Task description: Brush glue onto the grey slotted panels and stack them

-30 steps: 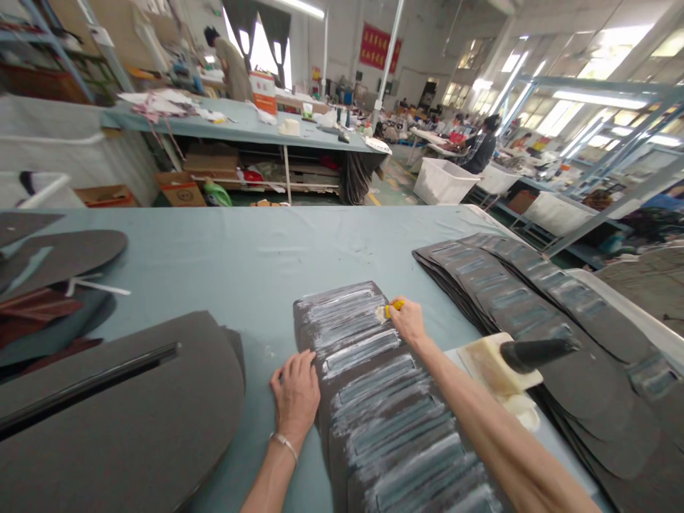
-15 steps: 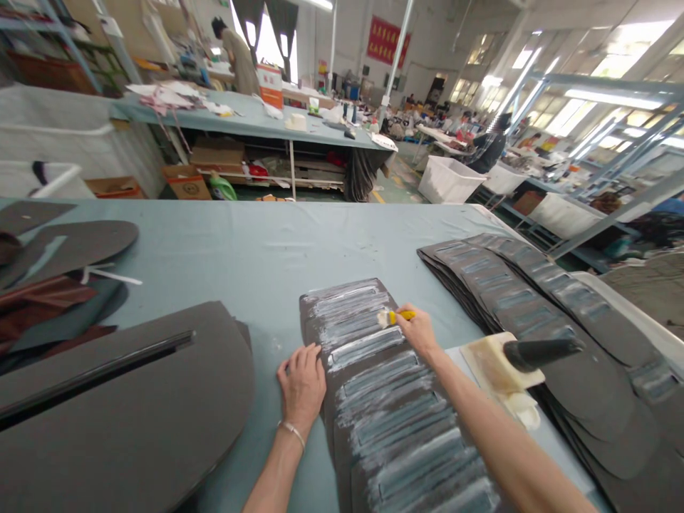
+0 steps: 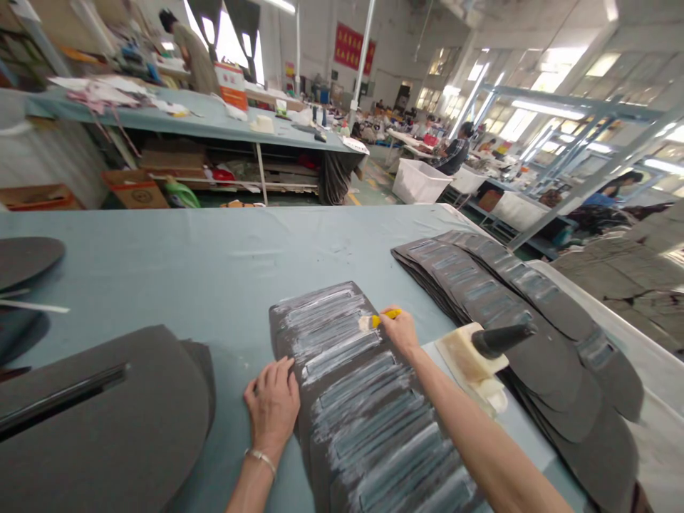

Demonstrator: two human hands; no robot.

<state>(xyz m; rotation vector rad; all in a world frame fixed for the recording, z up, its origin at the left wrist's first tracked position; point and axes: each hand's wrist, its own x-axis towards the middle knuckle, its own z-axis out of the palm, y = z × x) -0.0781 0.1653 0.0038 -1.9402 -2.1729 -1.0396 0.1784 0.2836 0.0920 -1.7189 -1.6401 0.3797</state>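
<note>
My right hand grips a brush with a yellow handle. Its pale bristles touch the upper right part of a dark grey slotted panel, which looks like the top of a stack. White streaks, apparently glue, lie around the panel's slots. Against the panel's left edge rests my left hand, fingers loosely spread and holding nothing. Right of my right forearm stands a cream container with a black conical spout.
More slotted grey panels are fanned out at the right of the blue-covered table. Large rounded grey pieces lie at the left. Behind are another table, a white bin and several people.
The view has turned to the right, so everything appears farther left. The brush has moved slightly down and away from the slot above, still in my right hand. My left hand stays at the panel's edge.
</note>
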